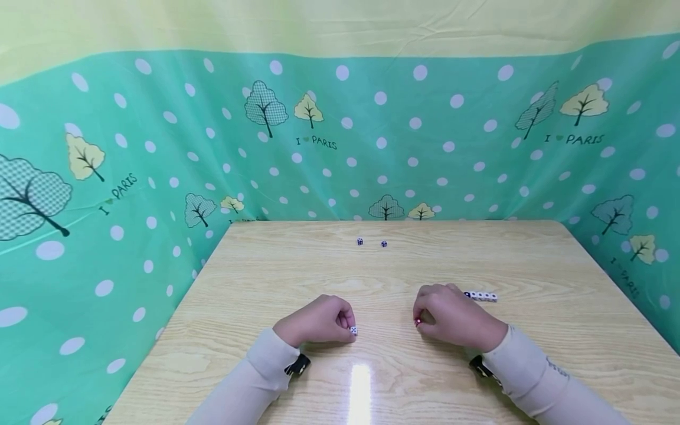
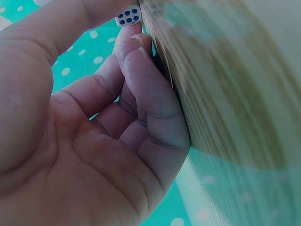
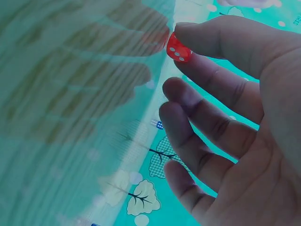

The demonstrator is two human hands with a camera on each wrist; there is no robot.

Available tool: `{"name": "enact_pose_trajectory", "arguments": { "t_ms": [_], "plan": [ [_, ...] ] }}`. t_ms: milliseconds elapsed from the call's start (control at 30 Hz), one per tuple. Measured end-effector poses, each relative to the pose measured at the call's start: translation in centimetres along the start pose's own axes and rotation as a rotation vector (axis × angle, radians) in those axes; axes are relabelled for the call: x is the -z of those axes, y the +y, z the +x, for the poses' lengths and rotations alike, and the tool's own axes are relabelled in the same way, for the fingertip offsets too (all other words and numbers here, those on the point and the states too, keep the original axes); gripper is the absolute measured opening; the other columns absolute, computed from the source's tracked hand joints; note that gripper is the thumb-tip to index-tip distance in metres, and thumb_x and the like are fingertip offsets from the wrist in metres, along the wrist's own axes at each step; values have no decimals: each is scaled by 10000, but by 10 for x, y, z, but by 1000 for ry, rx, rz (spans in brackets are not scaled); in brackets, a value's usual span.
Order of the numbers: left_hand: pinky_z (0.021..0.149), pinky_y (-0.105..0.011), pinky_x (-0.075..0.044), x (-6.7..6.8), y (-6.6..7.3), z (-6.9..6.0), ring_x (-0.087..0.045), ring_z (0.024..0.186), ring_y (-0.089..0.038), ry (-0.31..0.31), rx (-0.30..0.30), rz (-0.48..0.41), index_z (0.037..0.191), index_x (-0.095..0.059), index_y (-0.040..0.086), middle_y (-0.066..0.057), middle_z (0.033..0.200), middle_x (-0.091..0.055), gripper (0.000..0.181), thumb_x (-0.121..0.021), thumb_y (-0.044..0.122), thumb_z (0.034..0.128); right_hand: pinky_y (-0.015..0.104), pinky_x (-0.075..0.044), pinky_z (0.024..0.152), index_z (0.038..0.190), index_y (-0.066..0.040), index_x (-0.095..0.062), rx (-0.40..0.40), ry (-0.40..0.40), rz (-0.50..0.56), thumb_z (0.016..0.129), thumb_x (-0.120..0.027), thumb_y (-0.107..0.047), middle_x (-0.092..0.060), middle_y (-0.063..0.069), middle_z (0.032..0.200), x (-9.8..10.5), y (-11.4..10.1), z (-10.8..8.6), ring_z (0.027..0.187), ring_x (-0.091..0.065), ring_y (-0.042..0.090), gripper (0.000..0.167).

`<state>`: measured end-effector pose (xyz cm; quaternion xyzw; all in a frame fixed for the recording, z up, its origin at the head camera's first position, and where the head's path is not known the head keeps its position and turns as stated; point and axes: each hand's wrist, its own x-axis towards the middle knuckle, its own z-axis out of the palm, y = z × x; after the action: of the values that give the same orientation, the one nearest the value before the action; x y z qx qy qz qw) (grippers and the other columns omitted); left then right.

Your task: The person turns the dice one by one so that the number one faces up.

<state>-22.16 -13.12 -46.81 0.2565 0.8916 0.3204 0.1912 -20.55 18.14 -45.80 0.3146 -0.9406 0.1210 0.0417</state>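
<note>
Between the thumb and index finger of my left hand (image 1: 325,320) is a white die (image 1: 353,330) with blue pips, at the tabletop left of centre. The left wrist view shows that white die (image 2: 128,17) at the top, its six-pip face toward the camera. My right hand (image 1: 451,316) pinches a red die (image 1: 418,322) with white pips at the table surface. In the right wrist view the red die (image 3: 179,48) sits between thumb and index fingertip, a three-pip face showing; the other fingers are loosely bent and hold nothing.
A row of white dice (image 1: 484,296) with a dark blue die (image 1: 467,294) at its left end lies beyond my right hand, partly hidden by it. Two dark blue dice, one left (image 1: 360,241) and one right (image 1: 384,244), lie near the wooden table's (image 1: 287,260) far edge. A patterned curtain (image 1: 340,106) surrounds it.
</note>
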Motion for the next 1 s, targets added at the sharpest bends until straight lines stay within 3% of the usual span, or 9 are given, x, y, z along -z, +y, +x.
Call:
{"name": "enact_pose_trajectory", "arguments": {
  "t_ms": [200, 333, 467, 700, 1000],
  "plan": [
    [691, -215, -521, -1, 0, 0, -588, 714, -45, -2, 1, 1, 820, -691, 201, 85, 772, -657, 169, -858, 176, 816, 564, -470, 986, 773, -331, -730, 38, 46, -28, 784, -865, -211, -680, -111, 966, 3, 3, -2, 949, -610, 141, 181],
    [693, -216, -525, -2, -1, 0, -590, 716, -47, -3, 2, -2, 820, -688, 203, 86, 774, -658, 172, -858, 178, 817, 738, -316, 1115, 760, -339, -716, 10, 74, -40, 785, -853, -188, -704, -16, 1108, 3, 9, -4, 1121, -622, 246, 206],
    [697, -217, -526, -2, -2, 1, -593, 720, -49, 1, -3, 2, 820, -688, 205, 87, 777, -659, 168, -855, 183, 821, 815, -211, 1109, 746, -341, -704, -32, 97, -29, 789, -854, -180, -704, 53, 1201, 5, 19, -7, 1218, -595, 320, 225],
    [684, -217, -520, -1, -1, 0, -586, 712, -57, -5, 3, -1, 820, -687, 201, 75, 775, -657, 172, -858, 186, 823, 839, -155, 1101, 788, -329, -729, -104, 95, -3, 811, -848, -183, -683, 102, 1308, 7, 39, -12, 1319, -543, 400, 189],
    [683, -217, -521, -1, -1, 1, -587, 711, -54, -9, 2, -4, 818, -687, 200, 73, 777, -659, 173, -859, 180, 818, 879, -133, 1058, 775, -310, -733, -177, 111, -17, 809, -853, -163, -699, 126, 1260, 11, 62, -16, 1267, -562, 455, 193]
  ]
}}
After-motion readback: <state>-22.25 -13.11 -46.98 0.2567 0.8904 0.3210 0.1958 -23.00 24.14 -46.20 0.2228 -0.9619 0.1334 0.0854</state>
